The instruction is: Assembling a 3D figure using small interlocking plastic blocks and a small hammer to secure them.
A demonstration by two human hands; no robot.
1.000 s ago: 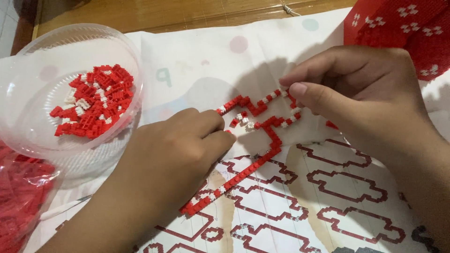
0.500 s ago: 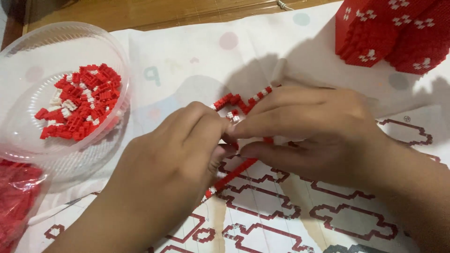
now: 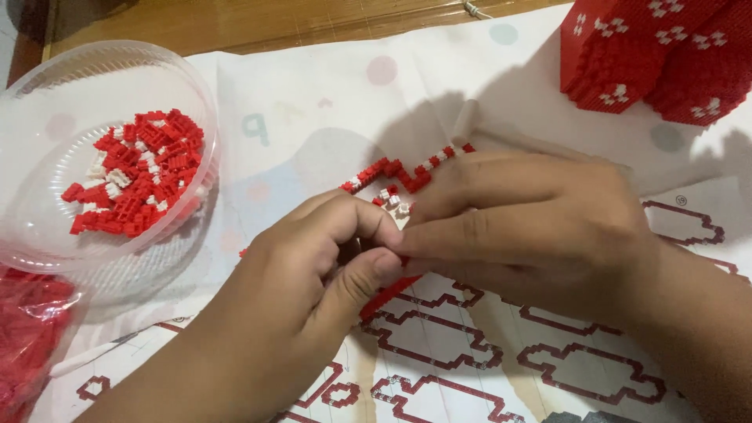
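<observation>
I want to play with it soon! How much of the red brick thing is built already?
Some big red blocks already stand finished at the top right. Both hands, left hand and right hand, are pressing together a thin chain of red and white bricks over the printed pattern sheet. Lots of loose bricks still wait in the clear bowl, so plenty is left.

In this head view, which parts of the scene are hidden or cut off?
- Brick outline: its middle is hidden under the left hand and right hand.
- What the fingers pinch: covered by both hands.
- Red brick block: cut off by the top and right edges.
- Red bag: cut off by the left edge.
</observation>
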